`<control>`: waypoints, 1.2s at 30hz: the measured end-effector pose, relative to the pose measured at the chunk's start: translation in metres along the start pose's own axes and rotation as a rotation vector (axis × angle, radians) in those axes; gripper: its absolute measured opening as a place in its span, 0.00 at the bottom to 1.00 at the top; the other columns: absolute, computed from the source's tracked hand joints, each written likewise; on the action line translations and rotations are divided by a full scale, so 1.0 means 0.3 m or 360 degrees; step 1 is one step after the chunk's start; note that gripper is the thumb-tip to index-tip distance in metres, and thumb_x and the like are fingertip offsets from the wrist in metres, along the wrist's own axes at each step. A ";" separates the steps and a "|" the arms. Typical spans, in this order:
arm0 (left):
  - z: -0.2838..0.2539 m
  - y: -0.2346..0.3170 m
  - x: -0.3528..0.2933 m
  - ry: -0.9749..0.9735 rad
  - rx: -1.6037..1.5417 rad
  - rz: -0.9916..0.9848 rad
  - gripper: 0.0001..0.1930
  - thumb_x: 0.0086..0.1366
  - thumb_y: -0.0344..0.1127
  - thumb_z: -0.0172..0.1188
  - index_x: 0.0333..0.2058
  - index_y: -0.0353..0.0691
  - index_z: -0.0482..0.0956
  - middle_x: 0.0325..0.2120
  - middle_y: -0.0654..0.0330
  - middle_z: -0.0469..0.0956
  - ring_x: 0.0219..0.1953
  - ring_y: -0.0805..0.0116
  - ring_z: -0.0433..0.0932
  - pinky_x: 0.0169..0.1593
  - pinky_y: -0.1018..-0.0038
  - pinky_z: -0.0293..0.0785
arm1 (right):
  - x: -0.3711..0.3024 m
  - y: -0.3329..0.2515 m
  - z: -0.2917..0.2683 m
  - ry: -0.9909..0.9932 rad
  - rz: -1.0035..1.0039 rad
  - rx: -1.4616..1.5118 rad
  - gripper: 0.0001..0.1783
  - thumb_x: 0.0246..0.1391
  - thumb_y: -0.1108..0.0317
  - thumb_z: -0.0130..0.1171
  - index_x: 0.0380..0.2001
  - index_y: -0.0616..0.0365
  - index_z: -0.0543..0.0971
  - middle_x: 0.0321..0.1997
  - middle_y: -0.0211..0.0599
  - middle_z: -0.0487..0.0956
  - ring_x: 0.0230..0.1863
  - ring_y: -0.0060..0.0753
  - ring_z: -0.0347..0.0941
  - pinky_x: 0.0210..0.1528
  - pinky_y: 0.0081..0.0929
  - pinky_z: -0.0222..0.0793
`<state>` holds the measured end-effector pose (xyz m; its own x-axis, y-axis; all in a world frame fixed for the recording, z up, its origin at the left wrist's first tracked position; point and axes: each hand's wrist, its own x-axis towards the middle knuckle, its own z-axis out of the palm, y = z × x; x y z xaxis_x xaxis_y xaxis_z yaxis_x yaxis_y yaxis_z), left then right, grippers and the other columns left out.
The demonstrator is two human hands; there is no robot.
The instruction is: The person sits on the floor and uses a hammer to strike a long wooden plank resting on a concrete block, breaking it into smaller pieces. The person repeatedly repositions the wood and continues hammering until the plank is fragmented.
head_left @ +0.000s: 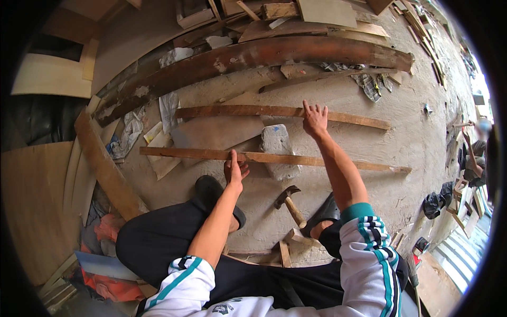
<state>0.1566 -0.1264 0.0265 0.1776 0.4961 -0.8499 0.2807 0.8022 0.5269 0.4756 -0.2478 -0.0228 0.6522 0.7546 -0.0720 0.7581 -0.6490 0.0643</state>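
Left hand [234,173], mid-frame, thumbs lower wood strip [288,159]; right hand [315,120], upper centre, covers upper wood strip [237,110]; can't tell if clamped. Both likely stiff, light; grip mid-length.

White top [353,274], teal-striped sleeves [369,245], black trousers [158,232], dark shoes [207,191].

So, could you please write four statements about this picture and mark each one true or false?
1. The left hand is on the near wooden strip. True.
2. The right hand holds the hammer. False: it is on the far wooden strip; the hammer lies on the floor.
3. The near wooden strip crosses over the pale block. True.
4. The thick brown beam lies between the two strips. False: it lies beyond the far wooden strip.
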 end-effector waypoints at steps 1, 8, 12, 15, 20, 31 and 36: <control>0.004 -0.003 -0.004 0.0053 -0.0044 -0.0024 0.34 0.60 0.71 0.56 0.51 0.48 0.73 0.39 0.63 0.73 0.36 0.71 0.76 0.40 0.67 0.77 | 0.008 -0.003 0.007 -0.0135 0.0013 -0.0022 0.33 0.51 0.67 0.57 0.63 0.50 0.64 0.59 0.41 0.72 0.64 0.47 0.64 0.69 0.55 0.50; 0.008 0.013 -0.012 0.0103 -0.0010 0.0066 0.32 0.61 0.70 0.57 0.47 0.47 0.72 0.41 0.62 0.71 0.40 0.67 0.74 0.44 0.62 0.75 | -0.090 0.024 -0.049 -0.0115 -0.0010 0.0235 0.15 0.49 0.67 0.59 0.42 0.53 0.76 0.47 0.42 0.76 0.50 0.46 0.73 0.51 0.43 0.67; -0.009 -0.008 -0.018 0.0205 -0.0013 0.0117 0.29 0.62 0.65 0.59 0.47 0.45 0.71 0.42 0.60 0.70 0.41 0.63 0.73 0.46 0.60 0.74 | -0.160 0.098 -0.122 0.0004 0.0077 0.0437 0.10 0.50 0.69 0.57 0.38 0.52 0.76 0.38 0.37 0.79 0.44 0.44 0.75 0.49 0.44 0.65; -0.003 -0.062 0.005 0.1034 0.0395 0.0809 0.29 0.62 0.57 0.63 0.51 0.40 0.68 0.45 0.55 0.70 0.47 0.56 0.71 0.50 0.56 0.69 | -0.182 0.160 -0.187 0.0118 0.0115 0.0483 0.07 0.54 0.69 0.56 0.37 0.50 0.76 0.39 0.35 0.80 0.46 0.42 0.74 0.52 0.42 0.60; 0.093 -0.009 -0.109 0.0917 0.1025 0.1819 0.33 0.61 0.47 0.65 0.58 0.35 0.61 0.55 0.44 0.65 0.58 0.46 0.64 0.61 0.51 0.57 | -0.220 0.320 -0.208 0.0274 0.0188 0.0436 0.12 0.51 0.67 0.62 0.40 0.48 0.77 0.41 0.32 0.78 0.50 0.41 0.71 0.55 0.42 0.58; 0.512 0.055 -0.013 -0.0356 0.2702 0.0885 0.74 0.47 0.78 0.60 0.68 0.37 0.18 0.69 0.34 0.16 0.71 0.39 0.15 0.70 0.45 0.21 | -0.187 0.561 -0.209 -0.0028 0.0620 -0.0149 0.10 0.55 0.63 0.59 0.41 0.46 0.82 0.47 0.36 0.74 0.55 0.41 0.68 0.55 0.43 0.60; 0.572 0.082 -0.011 -0.0488 0.2857 0.0509 0.77 0.45 0.79 0.61 0.66 0.37 0.10 0.63 0.30 0.05 0.66 0.34 0.04 0.67 0.41 0.13 | -0.160 0.695 -0.133 -0.0293 0.1125 -0.0124 0.13 0.58 0.63 0.53 0.41 0.50 0.83 0.52 0.40 0.75 0.59 0.44 0.68 0.54 0.44 0.65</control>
<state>0.3248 -0.1654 0.0427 0.5058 0.3045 -0.8071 0.7130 -0.6742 0.1925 0.6023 -0.4157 0.0338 0.9803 0.1256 -0.1526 0.1585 -0.9609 0.2271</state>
